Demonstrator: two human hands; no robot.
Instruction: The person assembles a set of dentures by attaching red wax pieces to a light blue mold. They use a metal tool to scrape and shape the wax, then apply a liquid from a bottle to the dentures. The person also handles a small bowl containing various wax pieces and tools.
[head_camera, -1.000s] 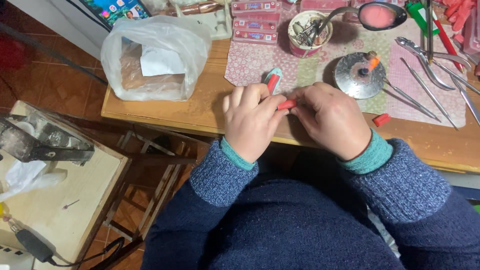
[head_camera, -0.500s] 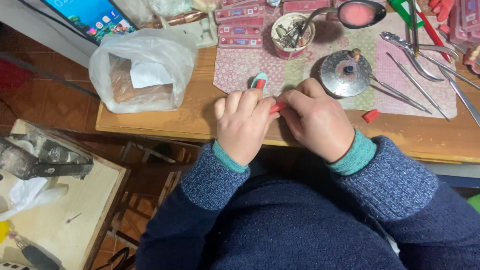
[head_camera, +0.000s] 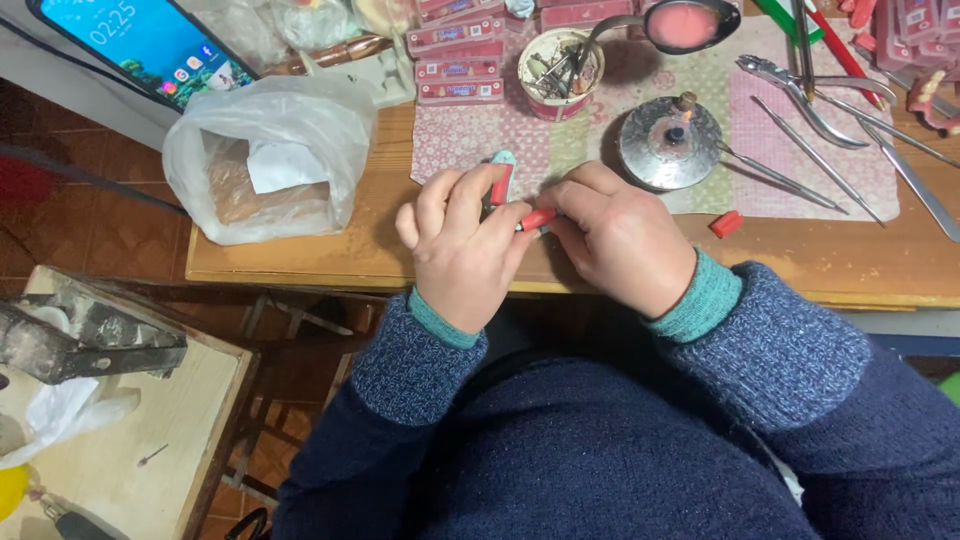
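Both hands (head_camera: 540, 240) around one red wax piece (head_camera: 537, 218), two red strips.

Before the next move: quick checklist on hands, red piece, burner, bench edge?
1. Left hand gripping red piece: ok.
2. Right hand on the red-handled tool: ok, tip hidden.
3. Burner flame lit, apart from both hands: ok.
4. Loose red bit on the table, away from edge: ok.
5. Metal instruments lying clear of hands: ok.
6. Contact point between tool and piece: cannot tell.
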